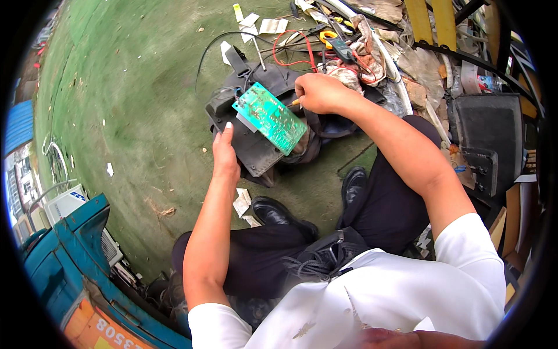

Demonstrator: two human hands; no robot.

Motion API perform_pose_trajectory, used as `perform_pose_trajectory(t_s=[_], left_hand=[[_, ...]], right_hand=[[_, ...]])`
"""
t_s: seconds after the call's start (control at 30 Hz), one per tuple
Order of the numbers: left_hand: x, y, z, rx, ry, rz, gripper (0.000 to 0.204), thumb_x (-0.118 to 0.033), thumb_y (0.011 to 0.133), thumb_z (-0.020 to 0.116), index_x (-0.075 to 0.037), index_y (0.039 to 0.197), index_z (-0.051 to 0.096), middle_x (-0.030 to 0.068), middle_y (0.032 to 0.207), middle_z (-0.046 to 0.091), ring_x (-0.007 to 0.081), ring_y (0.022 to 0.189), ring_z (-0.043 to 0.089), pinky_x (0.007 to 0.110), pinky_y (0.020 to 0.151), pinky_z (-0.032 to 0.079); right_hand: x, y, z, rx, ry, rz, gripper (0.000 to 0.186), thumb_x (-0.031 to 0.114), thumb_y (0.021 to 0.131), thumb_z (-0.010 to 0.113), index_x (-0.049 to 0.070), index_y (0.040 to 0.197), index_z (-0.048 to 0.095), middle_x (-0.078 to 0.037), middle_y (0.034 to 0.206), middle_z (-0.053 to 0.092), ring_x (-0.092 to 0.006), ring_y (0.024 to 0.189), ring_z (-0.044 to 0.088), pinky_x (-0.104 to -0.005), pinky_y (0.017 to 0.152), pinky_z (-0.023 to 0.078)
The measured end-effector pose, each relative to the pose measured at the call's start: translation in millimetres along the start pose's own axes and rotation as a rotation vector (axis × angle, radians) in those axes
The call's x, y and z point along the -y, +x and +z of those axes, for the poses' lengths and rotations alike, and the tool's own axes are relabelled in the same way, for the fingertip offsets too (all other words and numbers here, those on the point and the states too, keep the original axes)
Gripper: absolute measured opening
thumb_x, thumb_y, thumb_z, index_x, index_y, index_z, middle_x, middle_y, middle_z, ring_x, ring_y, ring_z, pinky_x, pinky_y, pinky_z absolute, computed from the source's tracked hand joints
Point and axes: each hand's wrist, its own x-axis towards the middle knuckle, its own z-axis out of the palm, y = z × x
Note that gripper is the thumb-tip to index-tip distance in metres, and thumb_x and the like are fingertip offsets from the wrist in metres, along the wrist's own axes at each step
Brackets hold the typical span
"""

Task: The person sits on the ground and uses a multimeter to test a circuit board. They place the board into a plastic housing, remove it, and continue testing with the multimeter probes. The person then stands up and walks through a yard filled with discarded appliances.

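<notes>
One green circuit board [272, 120], slanting lengthwise down-right between left hand [225, 154], grip unclear at dark panel [253, 154], and right hand [321, 93], clamped on tool [294, 103]!

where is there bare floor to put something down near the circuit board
The widest free patch is green floor left of the left hand and black bag, with few scraps on it. A smaller gap lies between the bag and the black shoes. Beyond the right hand it is crowded with a clamp meter and red leads.
</notes>
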Motion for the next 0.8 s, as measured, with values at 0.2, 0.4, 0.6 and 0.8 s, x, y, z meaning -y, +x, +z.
perform_pose_trajectory(t_s=[0.2,0.4,0.6,0.8], left_hand=[[-21,-6,-7,0.074,-0.102,-0.01,0.049,-0.043,0.104,0.051,-0.001,0.128,0.059,0.0141,0.122,0.069,0.0283,0.109,0.068,0.043,0.099,0.053],[-16,-9,2,0.072,-0.088,-0.058,0.042,-0.04,0.104,0.052,-0.004,0.123,0.061,0.0114,0.119,0.069,0.0258,0.107,0.068,0.042,0.096,0.053],[-23,-9,14,0.014,-0.092,-0.13,0.049,-0.045,0.103,0.05,-0.003,0.123,0.064,0.0123,0.118,0.071,0.0277,0.105,0.069,0.042,0.098,0.053],[-30,-17,18,0.031,-0.104,-0.143,0.044,-0.038,0.096,0.054,-0.003,0.122,0.063,0.0125,0.114,0.07,0.0277,0.103,0.069,0.042,0.093,0.055]], right_hand=[[7,3,-3,0.053,-0.027,0.026,0.021,0.012,0.081,0.062,0.007,0.098,0.071,-0.015,0.099,0.073,-0.034,0.098,0.069,-0.0453,0.084,0.053],[5,14,8,0.153,0.386,-0.2,0.052,0.035,0.084,0.07,0.0,0.122,0.066,-0.022,0.114,0.071,-0.0351,0.106,0.068,-0.0415,0.092,0.053],[-1,23,35,-0.039,0.169,-0.265,0.055,0.039,0.08,0.076,0.001,0.118,0.067,-0.022,0.111,0.07,-0.0375,0.106,0.066,-0.0443,0.092,0.052],[20,15,22,-0.077,0.121,-0.22,0.037,0.029,0.086,0.067,0.002,0.11,0.072,-0.023,0.101,0.071,-0.0398,0.096,0.067,-0.0446,0.087,0.053]])
